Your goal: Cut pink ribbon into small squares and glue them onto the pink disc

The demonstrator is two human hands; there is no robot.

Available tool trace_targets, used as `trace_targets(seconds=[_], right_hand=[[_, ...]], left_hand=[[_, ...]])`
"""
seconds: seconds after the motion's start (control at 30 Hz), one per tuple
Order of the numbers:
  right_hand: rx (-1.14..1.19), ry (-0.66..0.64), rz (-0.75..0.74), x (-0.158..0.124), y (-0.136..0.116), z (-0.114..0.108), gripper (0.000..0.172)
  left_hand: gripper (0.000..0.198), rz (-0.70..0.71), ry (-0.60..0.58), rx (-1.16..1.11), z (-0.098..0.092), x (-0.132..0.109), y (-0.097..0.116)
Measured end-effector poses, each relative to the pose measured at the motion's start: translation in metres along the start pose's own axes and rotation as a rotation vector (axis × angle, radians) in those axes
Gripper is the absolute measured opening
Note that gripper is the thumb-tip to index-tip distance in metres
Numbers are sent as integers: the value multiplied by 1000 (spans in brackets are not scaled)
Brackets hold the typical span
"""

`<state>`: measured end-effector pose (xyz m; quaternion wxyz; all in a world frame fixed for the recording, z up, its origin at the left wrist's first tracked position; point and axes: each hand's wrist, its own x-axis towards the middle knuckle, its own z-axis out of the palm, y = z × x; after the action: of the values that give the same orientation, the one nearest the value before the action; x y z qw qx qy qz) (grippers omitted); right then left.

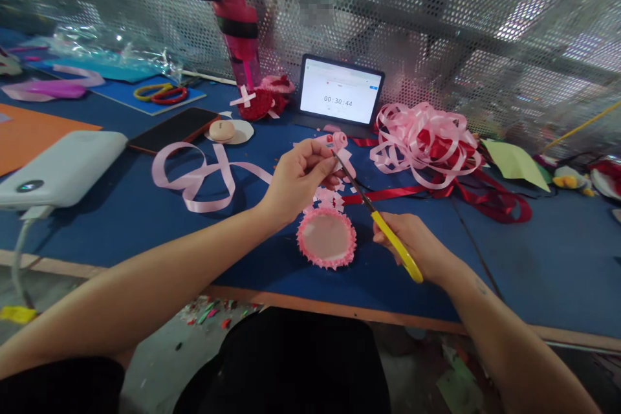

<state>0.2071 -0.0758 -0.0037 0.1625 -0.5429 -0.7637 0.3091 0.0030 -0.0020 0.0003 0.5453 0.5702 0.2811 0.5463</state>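
Note:
My left hand is closed in a pinch at the middle of the table, on the pink ribbon that trails from it to the left in loops. The very end between the fingertips is small and partly hidden. In my right hand are scissors with yellow handles, their blades pointing up and left to my left fingertips. Below them a round disc edged with folded pink ribbon lies flat. Small cut pink pieces lie just beyond it, partly behind my left hand.
A heap of pink ribbon and red ribbon lies to the right. Behind stand a tablet showing a timer and a pink bottle. Leftward are a phone, a white power bank and red-and-yellow-handled scissors.

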Motion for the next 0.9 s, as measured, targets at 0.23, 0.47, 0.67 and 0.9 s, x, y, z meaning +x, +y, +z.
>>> trace_targets(seconds=[0.23, 0.47, 0.67, 0.9], right_hand=[[50, 67, 20, 0, 4, 1, 34], [475, 232, 98, 0, 5, 5, 34], [519, 197, 80, 4, -1, 13, 31], [567, 174, 73, 3, 0, 17, 23]], left_hand=[[9, 28, 6, 45, -2, 1, -1], [11, 58, -278, 290, 4, -12, 1], [10, 96, -505, 492, 14, -29, -3], [13, 62, -568, 521, 14, -29, -8]])
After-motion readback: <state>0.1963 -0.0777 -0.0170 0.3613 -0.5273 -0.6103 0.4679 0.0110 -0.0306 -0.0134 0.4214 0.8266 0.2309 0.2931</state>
